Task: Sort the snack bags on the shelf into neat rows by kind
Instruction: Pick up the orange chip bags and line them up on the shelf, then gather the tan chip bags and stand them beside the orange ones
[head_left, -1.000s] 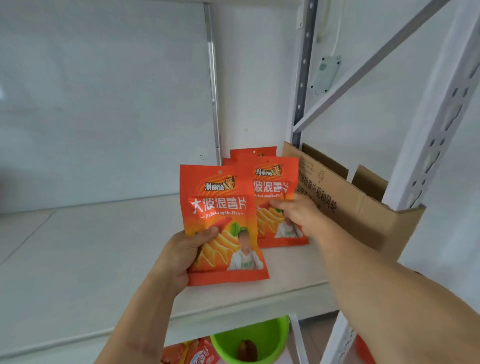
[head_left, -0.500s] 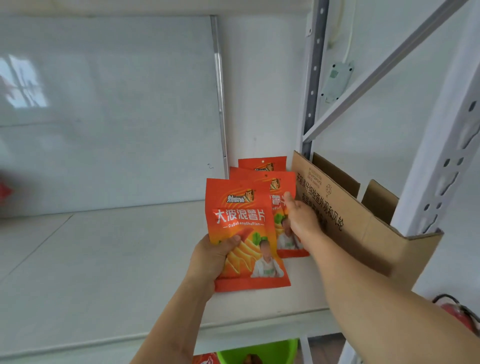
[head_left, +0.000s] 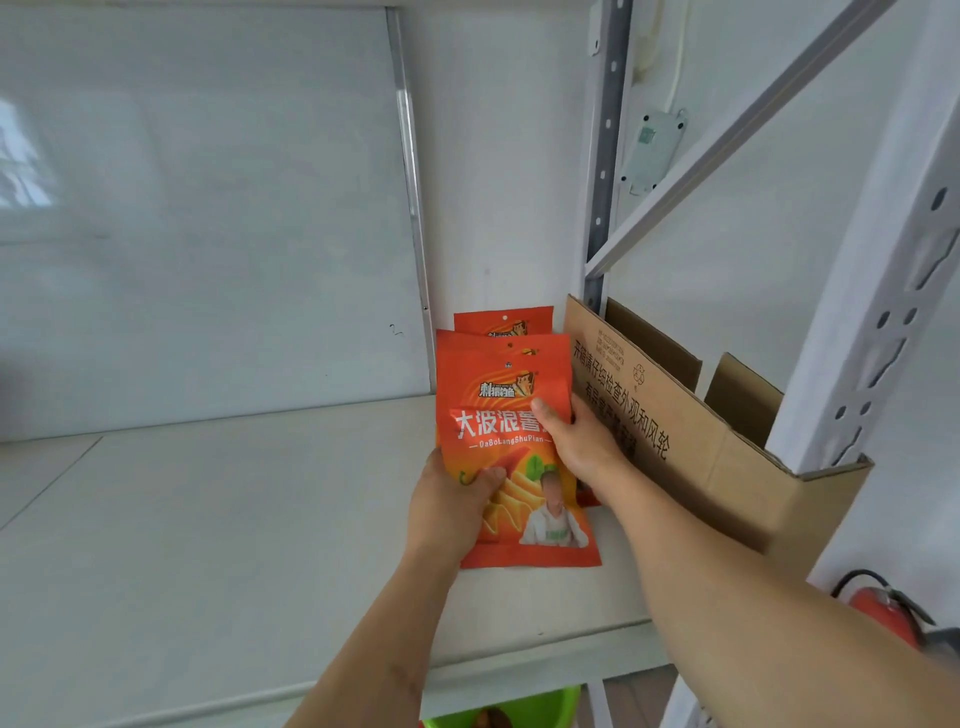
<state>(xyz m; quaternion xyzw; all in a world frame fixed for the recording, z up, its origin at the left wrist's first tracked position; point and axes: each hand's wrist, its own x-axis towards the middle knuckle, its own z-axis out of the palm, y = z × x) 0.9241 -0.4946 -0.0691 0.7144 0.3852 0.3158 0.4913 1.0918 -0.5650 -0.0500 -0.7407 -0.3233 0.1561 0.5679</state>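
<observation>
An orange potato-chip bag (head_left: 511, 415) stands at the front of a short row on the white shelf (head_left: 234, 519), close to the right end. My left hand (head_left: 452, 509) grips its lower left corner, thumb across the front. My right hand (head_left: 576, 441) holds the bag's right edge, thumb on the front. Behind it, the tops of two more orange bags of the same kind show, the rear one (head_left: 501, 322) leaning against the back wall. Their lower parts are hidden.
An open cardboard box (head_left: 675, 431) sits just right of the bags, against the shelf's white upright (head_left: 883, 312). A whiteboard (head_left: 208, 208) forms the back at left. A green bowl (head_left: 519, 714) sits below, and a red fire extinguisher (head_left: 883, 613) at lower right.
My left hand carried the front bag rightward and back until it covers the bags behind. My right hand moved from the second bag onto the front bag's right edge.
</observation>
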